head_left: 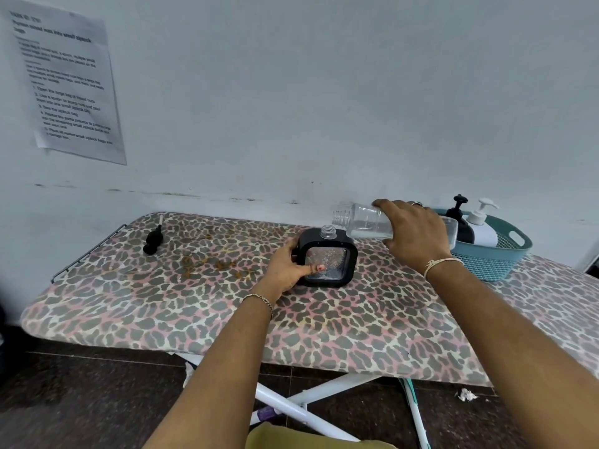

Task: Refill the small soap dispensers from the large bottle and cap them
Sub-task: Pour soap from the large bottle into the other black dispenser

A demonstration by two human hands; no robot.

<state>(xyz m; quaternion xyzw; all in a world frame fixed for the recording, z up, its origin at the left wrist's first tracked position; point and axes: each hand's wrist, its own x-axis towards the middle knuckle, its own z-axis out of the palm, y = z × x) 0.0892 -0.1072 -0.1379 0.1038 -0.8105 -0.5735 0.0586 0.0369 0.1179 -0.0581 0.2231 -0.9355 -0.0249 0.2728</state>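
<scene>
Two bare forearms reach over the leopard-print ironing board (194, 306). The left hand (288, 267) curls round a square black dispenser (327, 264) with a clear, textured window, standing upright with its threaded neck open. The right hand (411, 234) grips the large clear bottle (363, 225), tipped almost flat, its mouth just above and beside that neck. No stream shows, so pouring seems barely begun. The black pump cap (152, 239) lies well apart, still to be fitted. Two capped pump bottles (483, 228) stand in a teal perforated basket (492, 264).
</scene>
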